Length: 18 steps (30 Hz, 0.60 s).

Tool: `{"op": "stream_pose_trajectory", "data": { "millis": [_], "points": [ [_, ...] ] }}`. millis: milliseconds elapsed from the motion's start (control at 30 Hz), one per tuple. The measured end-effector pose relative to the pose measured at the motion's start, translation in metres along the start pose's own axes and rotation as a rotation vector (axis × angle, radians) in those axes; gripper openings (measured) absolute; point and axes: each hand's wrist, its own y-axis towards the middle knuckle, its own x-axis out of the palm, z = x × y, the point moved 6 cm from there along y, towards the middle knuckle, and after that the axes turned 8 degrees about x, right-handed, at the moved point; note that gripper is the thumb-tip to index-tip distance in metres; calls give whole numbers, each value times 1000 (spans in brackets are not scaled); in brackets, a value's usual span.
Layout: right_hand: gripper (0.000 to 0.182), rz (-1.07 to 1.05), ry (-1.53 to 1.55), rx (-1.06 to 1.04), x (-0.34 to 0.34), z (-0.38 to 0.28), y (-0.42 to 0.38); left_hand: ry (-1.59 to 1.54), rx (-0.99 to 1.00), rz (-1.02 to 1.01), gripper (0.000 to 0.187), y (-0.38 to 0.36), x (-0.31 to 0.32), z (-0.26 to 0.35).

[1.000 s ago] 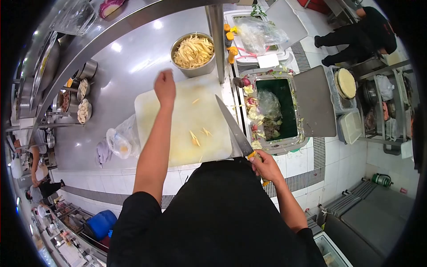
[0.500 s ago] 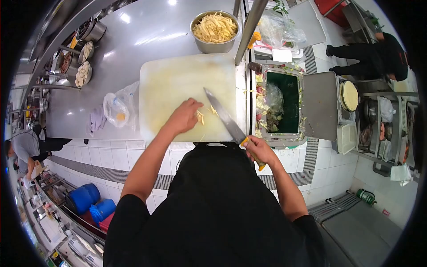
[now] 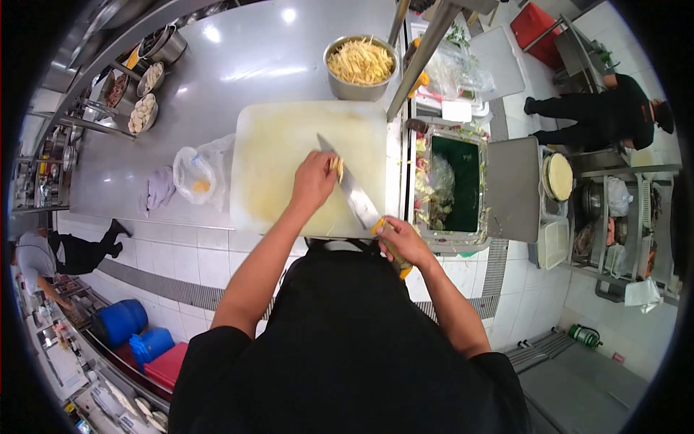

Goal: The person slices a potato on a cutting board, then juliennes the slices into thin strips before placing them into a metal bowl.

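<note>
My right hand is wrapped round the yellow-ended handle of a long kitchen knife. Its blade slants over the cutting board, tip pointing away from me. My left hand is closed, with a small bunch of pale yellow strips at its fingertips, right against the blade. Beyond the board's far right corner stands a metal pot, heaped with similar pale yellow strips.
Left of the board lie a clear plastic bag and a greyish cloth. To the right is an open waste bin with scraps on its rim. A metal post rises beside the pot. Two people work farther off.
My left hand has gathered the loose strips from the board and brought them up to the knife. The knife has shifted left.
</note>
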Motion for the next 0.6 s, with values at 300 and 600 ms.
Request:
{"op": "stream_pose_trajectory", "data": {
  "millis": [300,600],
  "points": [
    [32,471,-146,-455,-49,-187,33,-35,155,331,56,128,-67,63],
    [56,1009,-1025,-462,-29,-112,55,-23,-11,159,36,-62,-4,-17]
  ]
}}
